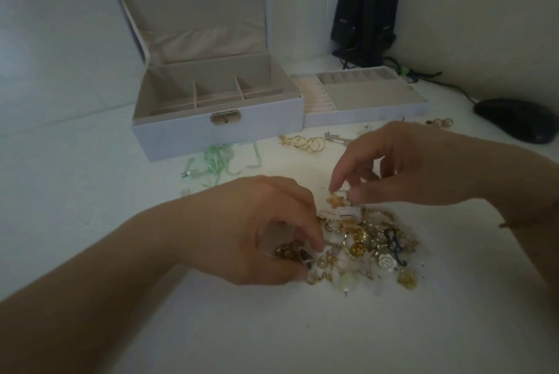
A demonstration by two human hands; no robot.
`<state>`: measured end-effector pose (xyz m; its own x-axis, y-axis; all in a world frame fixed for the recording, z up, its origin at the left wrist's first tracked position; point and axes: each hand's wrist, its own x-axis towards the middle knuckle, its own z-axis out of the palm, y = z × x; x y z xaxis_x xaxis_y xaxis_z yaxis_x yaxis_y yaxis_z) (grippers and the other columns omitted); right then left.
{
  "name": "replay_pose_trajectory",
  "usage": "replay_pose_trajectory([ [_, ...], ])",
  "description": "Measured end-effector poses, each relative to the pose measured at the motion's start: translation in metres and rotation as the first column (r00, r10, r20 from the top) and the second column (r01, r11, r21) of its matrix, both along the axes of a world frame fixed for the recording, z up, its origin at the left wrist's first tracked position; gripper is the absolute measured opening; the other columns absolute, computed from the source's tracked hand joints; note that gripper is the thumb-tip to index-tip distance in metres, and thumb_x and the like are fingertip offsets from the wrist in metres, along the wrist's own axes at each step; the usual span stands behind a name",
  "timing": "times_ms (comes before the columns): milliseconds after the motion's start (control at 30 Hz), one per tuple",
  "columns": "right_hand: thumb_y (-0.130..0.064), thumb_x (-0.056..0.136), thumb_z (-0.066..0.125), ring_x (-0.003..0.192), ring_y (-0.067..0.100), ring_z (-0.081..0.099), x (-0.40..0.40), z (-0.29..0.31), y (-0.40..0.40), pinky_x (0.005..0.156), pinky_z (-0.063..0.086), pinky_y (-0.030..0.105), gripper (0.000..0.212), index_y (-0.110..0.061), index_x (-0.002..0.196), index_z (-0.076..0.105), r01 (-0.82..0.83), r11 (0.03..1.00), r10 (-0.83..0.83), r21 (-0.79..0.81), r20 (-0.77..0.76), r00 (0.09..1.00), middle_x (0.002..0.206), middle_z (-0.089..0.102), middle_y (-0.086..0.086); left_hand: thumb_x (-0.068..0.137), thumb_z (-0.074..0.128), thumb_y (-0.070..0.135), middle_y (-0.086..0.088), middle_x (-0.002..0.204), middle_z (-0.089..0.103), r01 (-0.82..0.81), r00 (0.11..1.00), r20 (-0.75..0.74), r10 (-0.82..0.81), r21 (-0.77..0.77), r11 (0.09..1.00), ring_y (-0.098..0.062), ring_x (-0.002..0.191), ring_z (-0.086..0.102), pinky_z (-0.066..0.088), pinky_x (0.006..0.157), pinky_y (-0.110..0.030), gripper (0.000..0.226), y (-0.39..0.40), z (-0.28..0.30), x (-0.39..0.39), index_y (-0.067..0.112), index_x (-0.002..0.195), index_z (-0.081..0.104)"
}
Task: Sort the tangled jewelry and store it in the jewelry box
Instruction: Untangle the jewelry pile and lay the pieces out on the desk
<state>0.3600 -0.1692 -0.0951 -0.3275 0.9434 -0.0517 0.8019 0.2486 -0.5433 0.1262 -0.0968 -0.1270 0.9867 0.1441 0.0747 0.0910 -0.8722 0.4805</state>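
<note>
A tangled pile of jewelry (372,246) lies on the white table in front of me, with gold pieces, pearls and a white flower. My right hand (405,165) hovers over its far edge and pinches a thin earring hook from which a small orange star charm (333,201) hangs. My left hand (266,231) rests at the pile's left edge, its fingers curled round a few dark and gold pieces. The white jewelry box (217,128) stands open behind, lid upright, with its inner tray (363,112) set to its right.
Green ribbon (214,162) lies in front of the box. Gold hoop earrings (305,142), a silver piece and pearl earrings (441,123) lie near the tray. A black mouse (520,119) sits at the right, and two black speakers (366,13) with cables stand at the back.
</note>
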Motion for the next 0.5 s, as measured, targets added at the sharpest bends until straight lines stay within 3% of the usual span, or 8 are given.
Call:
replay_pose_trajectory([
  [100, -0.037, 0.082, 0.068, 0.087, 0.008, 0.057, 0.001, -0.004, -0.001, 0.069, 0.045, 0.015, 0.024, -0.049, 0.102, 0.065, -0.083, 0.993, 0.089, -0.088, 0.065, 0.994, 0.101, 0.062, -0.02, 0.079, 0.078, 0.034, 0.016, 0.098, 0.064, 0.002, 1.0, 0.014, -0.002, 0.016, 1.0, -0.001, 0.096, 0.056, 0.042, 0.083, -0.013, 0.019, -0.001, -0.003, 0.001, 0.03, 0.097, 0.075],
  [167, -0.031, 0.084, 0.069, 0.091, 0.009, 0.056, 0.001, -0.007, 0.0, 0.071, 0.042, 0.011, 0.027, -0.048, 0.104, 0.064, -0.126, 0.987, 0.135, -0.097, 0.085, 0.987, 0.104, 0.059, -0.02, 0.08, 0.078, 0.031, 0.016, 0.095, 0.065, -0.003, 1.0, 0.031, 0.002, 0.017, 1.0, -0.002, 0.094, 0.056, 0.041, 0.081, -0.012, 0.015, 0.0, -0.003, 0.001, 0.028, 0.094, 0.076],
  [367, -0.024, 0.086, 0.068, 0.082, 0.006, 0.058, 0.011, -0.003, -0.003, 0.065, 0.044, 0.013, 0.024, -0.042, 0.101, 0.067, -0.177, 0.965, 0.201, -0.195, 0.108, 0.974, 0.093, 0.063, -0.019, 0.087, 0.073, 0.026, 0.01, 0.09, 0.066, -0.045, 0.992, 0.118, 0.045, -0.004, 0.999, -0.011, 0.089, 0.062, 0.051, 0.076, -0.029, 0.009, 0.004, -0.003, 0.003, 0.022, 0.094, 0.076],
  [500, -0.018, 0.086, 0.066, 0.082, 0.008, 0.063, 0.019, 0.005, -0.006, 0.067, 0.049, 0.02, 0.028, -0.04, 0.103, 0.068, -0.2, 0.931, 0.23, -0.306, 0.066, 0.971, 0.088, 0.068, -0.016, 0.088, 0.071, 0.025, 0.01, 0.09, 0.068, -0.077, 0.986, 0.144, 0.079, -0.016, 0.997, -0.011, 0.086, 0.064, 0.052, 0.074, -0.027, 0.01, 0.007, -0.003, 0.002, 0.023, 0.097, 0.075],
])
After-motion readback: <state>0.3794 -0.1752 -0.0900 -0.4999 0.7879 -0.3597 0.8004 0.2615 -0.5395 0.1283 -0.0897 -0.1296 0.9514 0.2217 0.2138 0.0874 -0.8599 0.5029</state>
